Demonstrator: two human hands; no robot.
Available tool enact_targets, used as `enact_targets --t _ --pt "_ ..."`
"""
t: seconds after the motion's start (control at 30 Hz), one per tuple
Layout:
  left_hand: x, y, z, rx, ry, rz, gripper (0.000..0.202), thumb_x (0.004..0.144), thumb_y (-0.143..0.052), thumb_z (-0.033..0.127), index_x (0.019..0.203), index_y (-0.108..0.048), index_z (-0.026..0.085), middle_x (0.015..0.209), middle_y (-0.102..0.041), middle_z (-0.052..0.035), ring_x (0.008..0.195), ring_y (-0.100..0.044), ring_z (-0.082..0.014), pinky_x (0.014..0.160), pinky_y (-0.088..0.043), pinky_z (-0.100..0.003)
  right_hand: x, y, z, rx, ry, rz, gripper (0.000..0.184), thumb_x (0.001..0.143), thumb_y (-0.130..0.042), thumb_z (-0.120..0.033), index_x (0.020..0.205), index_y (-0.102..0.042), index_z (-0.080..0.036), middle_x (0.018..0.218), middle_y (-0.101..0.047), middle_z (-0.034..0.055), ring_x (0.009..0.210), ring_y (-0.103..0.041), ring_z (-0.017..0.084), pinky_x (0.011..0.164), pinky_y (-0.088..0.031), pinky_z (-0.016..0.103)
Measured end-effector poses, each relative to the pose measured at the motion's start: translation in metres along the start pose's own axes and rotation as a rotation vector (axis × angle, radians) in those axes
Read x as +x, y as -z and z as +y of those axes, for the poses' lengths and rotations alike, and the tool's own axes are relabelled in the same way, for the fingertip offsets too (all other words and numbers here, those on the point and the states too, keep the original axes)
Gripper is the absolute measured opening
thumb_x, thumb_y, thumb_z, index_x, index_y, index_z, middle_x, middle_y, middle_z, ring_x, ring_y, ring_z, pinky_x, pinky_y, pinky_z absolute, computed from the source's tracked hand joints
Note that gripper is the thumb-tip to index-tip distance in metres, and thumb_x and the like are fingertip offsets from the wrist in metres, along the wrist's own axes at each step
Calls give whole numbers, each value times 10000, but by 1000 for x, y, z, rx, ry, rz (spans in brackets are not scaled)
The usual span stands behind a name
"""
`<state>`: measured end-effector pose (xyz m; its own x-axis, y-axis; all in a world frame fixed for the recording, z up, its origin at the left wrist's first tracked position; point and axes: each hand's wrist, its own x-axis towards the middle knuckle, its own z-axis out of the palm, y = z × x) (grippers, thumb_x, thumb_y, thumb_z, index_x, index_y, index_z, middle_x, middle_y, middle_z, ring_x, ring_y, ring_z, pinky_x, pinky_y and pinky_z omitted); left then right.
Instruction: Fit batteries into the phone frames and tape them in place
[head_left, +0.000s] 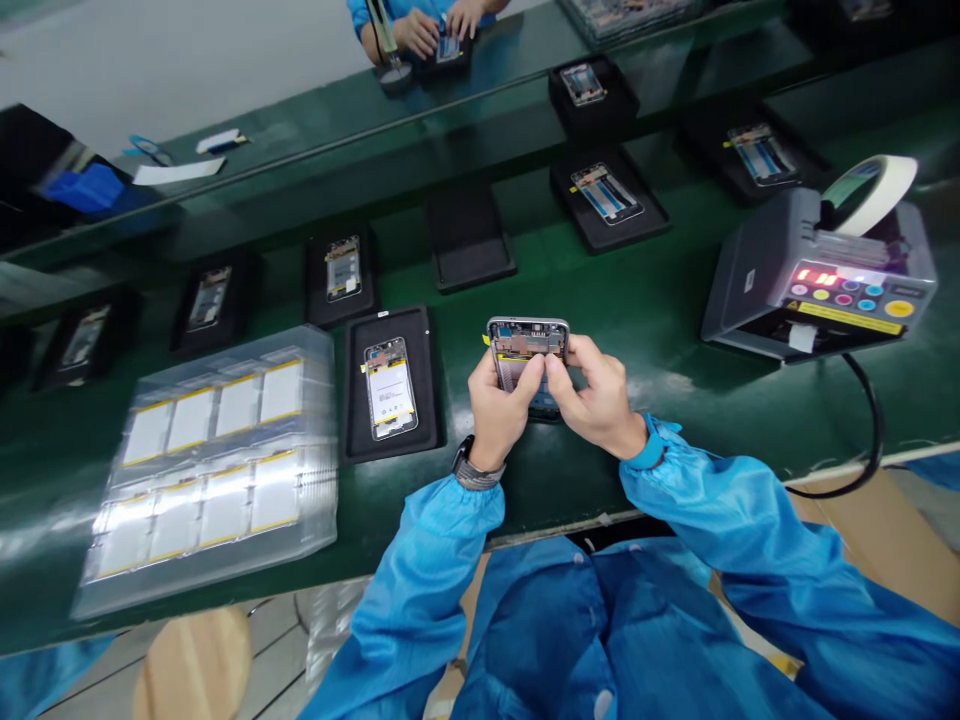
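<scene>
In my feed the open phone (527, 343), back cover off and its insides facing up, is held just above the green bench (660, 310), near its front edge. The left hand (496, 405) is closed around the phone's lower left side, with the thumb pressed on its face. The right hand (598, 397) grips the right side, and its thumb meets the left one there. A watch (466, 466) sits on the left wrist. Just to the left, a black tray (430, 385) holds another phone (390, 388). Further left is a stack of clear battery trays (217, 465). A tape dispenser (787, 275) stands to the right. A co-worker's hands (431, 28) work across the bench.
</scene>
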<state>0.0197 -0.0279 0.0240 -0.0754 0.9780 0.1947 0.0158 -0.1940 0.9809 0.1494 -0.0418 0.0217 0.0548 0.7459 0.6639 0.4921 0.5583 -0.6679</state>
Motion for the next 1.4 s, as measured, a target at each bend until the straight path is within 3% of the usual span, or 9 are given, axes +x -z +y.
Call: enact_targets --t 0.2,0.4,0.7,0.97,1.17,1.4 --pt "-4 -2 5 36 -31 73 300 757 -812 435 839 -702 169 749 -726 -27 643 -632 -141 610 -508 -244 1 3 -4 6 47 11 128 991 -564 -247 1089 -634 -203 858 -749 40 699 -731 164 633 -571 240" --pt "-5 -3 3 10 3 43 310 778 -802 446 871 -713 164 772 -734 -32 662 -640 -143 626 -511 -244 1 4 -7 -9 13 22 125 979 -569 -252 1063 -645 -199 812 -739 30 646 -707 156 619 -567 235" --pt "-1 5 2 -15 -15 -51 347 801 -792 487 902 -704 167 808 -729 -33 702 -653 -149 672 -525 -249 4 7 -6 -27 120 32 186 970 -574 -201 1142 -645 -210 860 -760 41 675 -734 177 617 -572 251" --pt "-4 3 2 5 11 -26 365 782 -805 509 859 -703 167 733 -699 -13 630 -608 -134 624 -499 -241 1 7 -10 -43 65 48 75 968 -573 -238 1005 -630 -206 737 -699 15 577 -669 147 573 -550 236" --pt "1 3 4 -67 43 -100 396 813 -790 524 980 -728 171 904 -762 -61 791 -692 -175 740 -552 -279 5 6 -6 33 28 22 129 998 -554 -226 1095 -634 -196 835 -740 34 665 -710 153 613 -561 230" --pt "1 3 3 -56 27 -69 389 816 -785 519 962 -728 163 896 -765 -64 776 -696 -178 725 -551 -279 5 5 -5 58 23 30 145 971 -612 -235 1110 -632 -196 876 -758 35 707 -729 157 639 -564 226"
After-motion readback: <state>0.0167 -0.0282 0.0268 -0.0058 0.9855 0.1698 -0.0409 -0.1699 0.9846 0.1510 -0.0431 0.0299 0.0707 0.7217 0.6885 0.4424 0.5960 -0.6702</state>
